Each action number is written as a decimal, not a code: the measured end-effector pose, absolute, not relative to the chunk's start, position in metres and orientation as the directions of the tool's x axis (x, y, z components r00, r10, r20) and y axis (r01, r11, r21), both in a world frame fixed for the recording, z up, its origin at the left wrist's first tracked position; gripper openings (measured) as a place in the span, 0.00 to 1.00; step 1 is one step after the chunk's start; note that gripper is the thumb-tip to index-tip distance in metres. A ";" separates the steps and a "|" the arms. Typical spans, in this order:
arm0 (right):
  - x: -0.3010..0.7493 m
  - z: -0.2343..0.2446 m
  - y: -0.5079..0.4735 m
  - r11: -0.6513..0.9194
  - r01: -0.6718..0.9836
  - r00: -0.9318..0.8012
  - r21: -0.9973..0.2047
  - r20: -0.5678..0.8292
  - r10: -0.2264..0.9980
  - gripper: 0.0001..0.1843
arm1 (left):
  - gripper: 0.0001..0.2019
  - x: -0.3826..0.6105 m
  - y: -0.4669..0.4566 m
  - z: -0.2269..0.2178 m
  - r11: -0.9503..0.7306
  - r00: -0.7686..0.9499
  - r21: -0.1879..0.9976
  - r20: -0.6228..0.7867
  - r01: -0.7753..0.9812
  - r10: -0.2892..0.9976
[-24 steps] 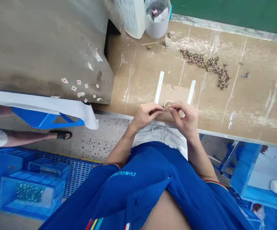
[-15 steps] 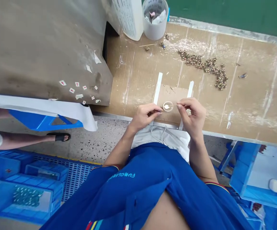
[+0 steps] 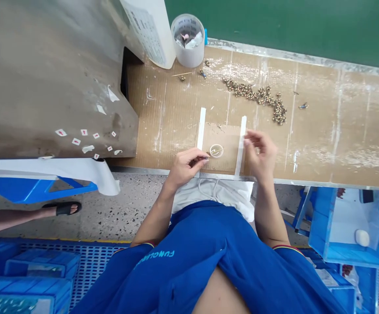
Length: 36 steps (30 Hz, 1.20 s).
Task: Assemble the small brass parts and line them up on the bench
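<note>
My left hand (image 3: 186, 168) is closed in a pinch at the near edge of the worktop. A small dark piece (image 3: 207, 157) shows at its fingertips, too tiny to name. Just beyond sits a small round clear dish (image 3: 216, 151), with something pale and a thin curved line inside it. My right hand (image 3: 262, 153) hovers to the right of the dish, fingers curled and smeared by motion; whether a thin stick is still in it I cannot make out. The dish rests on a cardboard piece (image 3: 225, 136) between two white tape strips (image 3: 241, 146).
Small brass-coloured parts (image 3: 258, 96) lie in a long heap farther back. A tape-roll tub (image 3: 188, 52) holding scraps stands beside a white container (image 3: 153, 35). Metal housing (image 3: 87, 87) bounds the left side. Blue crates (image 3: 320, 231) stand below on the right.
My right hand has drawn back from the dish, and the thin stick it held there no longer shows clearly in its fingers. My left hand keeps its pinch. The view has shifted.
</note>
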State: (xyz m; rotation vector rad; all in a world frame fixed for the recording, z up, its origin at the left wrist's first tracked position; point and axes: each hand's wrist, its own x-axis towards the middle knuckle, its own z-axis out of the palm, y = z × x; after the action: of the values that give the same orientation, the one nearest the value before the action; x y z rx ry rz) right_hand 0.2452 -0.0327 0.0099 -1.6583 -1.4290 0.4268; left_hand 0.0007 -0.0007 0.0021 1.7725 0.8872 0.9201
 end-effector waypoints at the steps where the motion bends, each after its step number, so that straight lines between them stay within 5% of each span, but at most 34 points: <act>1: 0.262 0.008 -0.030 -0.024 0.652 0.370 -0.758 0.291 0.882 0.12 | 0.05 0.001 -0.001 0.002 -0.315 0.458 0.933 0.207 0.173 0.864; 5: 0.321 -0.001 -0.017 -0.233 0.740 0.521 -0.631 0.318 0.792 0.11 | 0.05 0.001 0.000 0.003 -0.316 0.465 0.935 0.211 0.160 0.860; 12: 0.331 -0.006 0.005 -0.238 0.829 0.411 -0.505 0.264 0.872 0.09 | 0.05 0.002 -0.001 0.003 -0.312 0.450 0.937 0.213 0.158 0.867; 16: 0.325 -0.002 0.004 -0.294 0.819 0.439 -0.492 0.208 0.874 0.02 | 0.05 0.001 -0.001 0.002 -0.303 0.447 0.940 0.208 0.153 0.870; 24: 0.336 0.012 -0.017 -0.309 0.781 0.418 -0.543 0.087 0.904 0.08 | 0.05 -0.001 -0.002 0.002 -0.283 0.437 0.949 0.197 0.141 0.878; 36: 0.330 0.008 -0.009 -0.313 0.845 0.418 -0.434 0.169 0.893 0.04 | 0.04 0.000 -0.003 0.004 -0.332 0.447 0.935 0.246 0.124 0.860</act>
State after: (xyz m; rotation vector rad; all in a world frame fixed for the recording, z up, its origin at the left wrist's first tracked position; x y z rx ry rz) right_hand 0.3296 -0.0093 0.0082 -2.2200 -1.4746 0.1406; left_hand -0.0004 -0.0031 0.0036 1.7520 0.8477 0.9748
